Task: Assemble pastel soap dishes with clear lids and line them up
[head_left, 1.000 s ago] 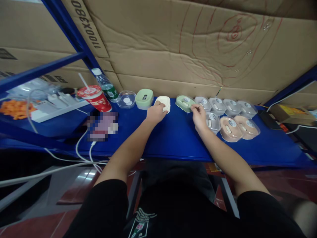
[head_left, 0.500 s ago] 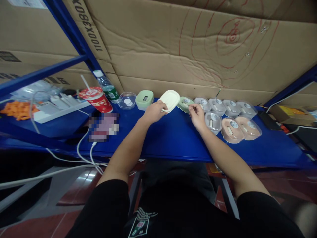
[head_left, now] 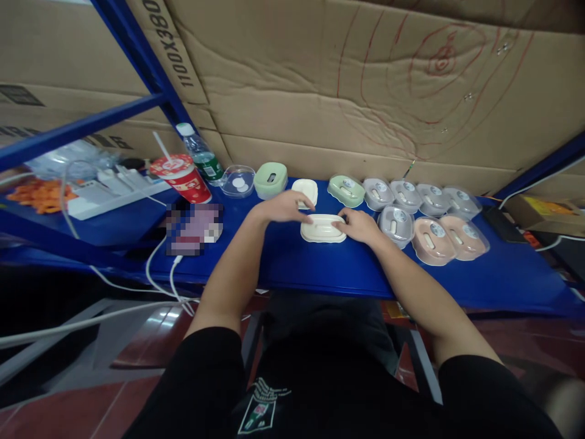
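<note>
An oval cream container [head_left: 323,228] lies on the blue table, in front of me. My right hand [head_left: 359,224] grips its right end, thumb on the rim. Above its left end is my left hand [head_left: 287,207], fingers apart and holding nothing; whether a fingertip touches the rim I cannot tell. Just behind that hand lies a cream lid [head_left: 305,190], partly hidden by it. A green box [head_left: 270,180] with a dark slot stands to the left, and a green oval container [head_left: 346,191] with a clear cover sits behind my right hand.
Several grey covered containers [head_left: 397,225] and two pink ones [head_left: 433,241] fill the right side. A clear lid [head_left: 238,182], a bottle [head_left: 203,160], a red cup [head_left: 185,180] and white cables [head_left: 171,274] are at the left. Cardboard [head_left: 283,79] rises behind.
My left hand has let go of the cream lid, which now lies on the table. The oval cream container has come into view, and my right hand has moved down and left onto it.
</note>
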Motion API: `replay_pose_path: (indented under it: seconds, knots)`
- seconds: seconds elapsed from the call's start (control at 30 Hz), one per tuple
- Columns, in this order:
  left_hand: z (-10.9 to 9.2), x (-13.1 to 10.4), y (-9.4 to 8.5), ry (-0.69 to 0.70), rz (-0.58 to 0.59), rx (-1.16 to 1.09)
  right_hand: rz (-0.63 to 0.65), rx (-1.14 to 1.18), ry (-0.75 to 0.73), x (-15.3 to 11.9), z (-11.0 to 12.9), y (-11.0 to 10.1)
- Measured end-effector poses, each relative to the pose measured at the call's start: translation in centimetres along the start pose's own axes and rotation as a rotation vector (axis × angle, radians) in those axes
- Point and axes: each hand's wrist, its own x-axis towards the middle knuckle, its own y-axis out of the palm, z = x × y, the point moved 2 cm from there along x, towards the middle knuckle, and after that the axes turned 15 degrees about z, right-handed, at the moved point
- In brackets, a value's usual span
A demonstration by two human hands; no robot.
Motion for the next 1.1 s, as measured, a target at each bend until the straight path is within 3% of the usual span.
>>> replay_pose_path:
  seconds: [0.1,0.17,0.27,0.47,0.63,0.73,0.77,0.83,0.93,1.0,1.1]
  knots:
    - [1.8,-1.2,-1.8,-0.322,-0.523,0.015,0.010,0.002,-0.041,0.0,0.0,0.1]
    - [3.2,-1.9,-2.2,-0.537,-0.666,-0.008,0.018,0.014,-0.089,0.0,0.0,0.1]
    - [5.0,-2.2,-2.2,-0.683,-0.620,-0.068,0.008,0.039,-0.138,-0.1,0.1,0.1]
    - [6.5,-1.6,-2.2,-0.658,-0.572,-0.083,-0.004,0.083,-0.159,0.0,0.1,0.2]
    - [5.9,-2.3,-3.2,-0.613,-0.741,-0.055,-0.051,0.112,-0.127,-0.2,0.1,0.0]
    - [5.2,-3.2,-4.1,-0.445,-0.866,-0.056,-0.135,0.190,-0.118,-0.1,-0.1,-0.1]
    - [5.0,-3.3,-4.2,-0.359,-0.852,-0.085,-0.184,0.253,-0.125,0.1,-0.3,-0.2]
    - [4.5,-3.4,-4.2,-0.164,-0.697,-0.193,-0.280,0.449,-0.149,0.4,-0.7,-0.3]
    - [3.2,-2.9,-3.1,0.095,-0.277,-0.336,-0.297,0.796,-0.164,1.0,-1.3,-0.4]
    - [2.4,-2.5,-2.2,0.177,-0.042,-0.347,-0.236,0.918,-0.176,1.2,-1.3,-0.3]
    - [1.5,-2.0,-1.2,0.174,0.175,-0.298,-0.136,0.888,-0.243,0.9,-0.8,-0.2]
